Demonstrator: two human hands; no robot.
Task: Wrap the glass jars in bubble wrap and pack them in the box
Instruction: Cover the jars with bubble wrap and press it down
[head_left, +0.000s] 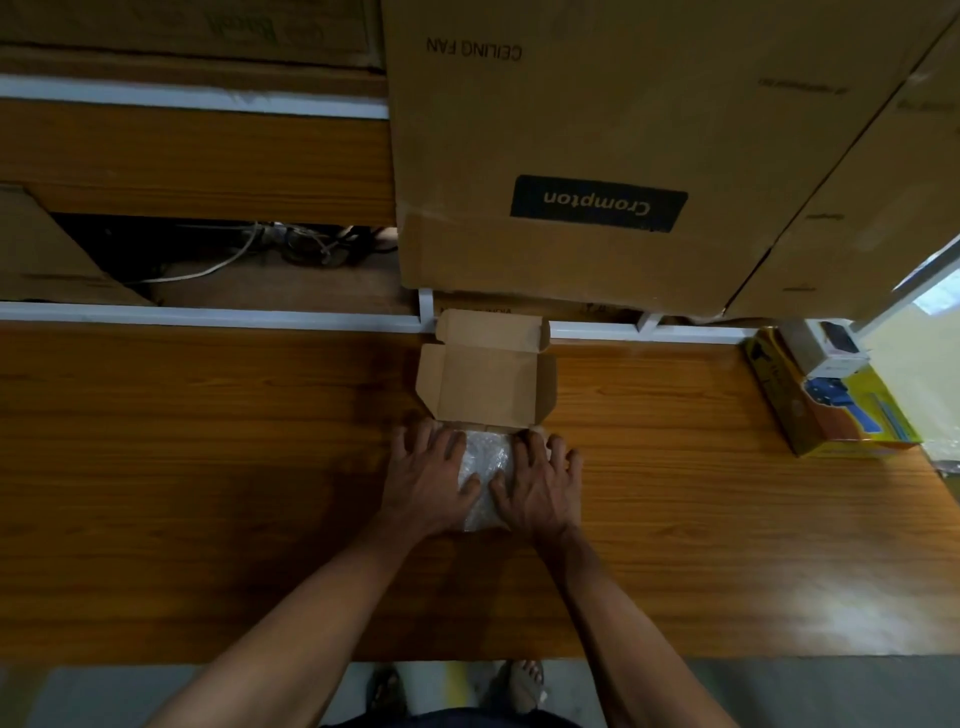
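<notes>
— What are the hands doing?

— The left hand (432, 475) and right hand (537, 480) lie side by side, fingers spread flat, pressing on the bubble-wrapped bundle (484, 478) between them, probably seating it.

— Where is it?

— In the small cardboard box (485, 382), whose lid stands open behind. No glass shows through.

— Around it?

— The wooden table (208, 467), a yellow carton (831, 410) at right, and a Crompton carton (597, 156) behind.
</notes>
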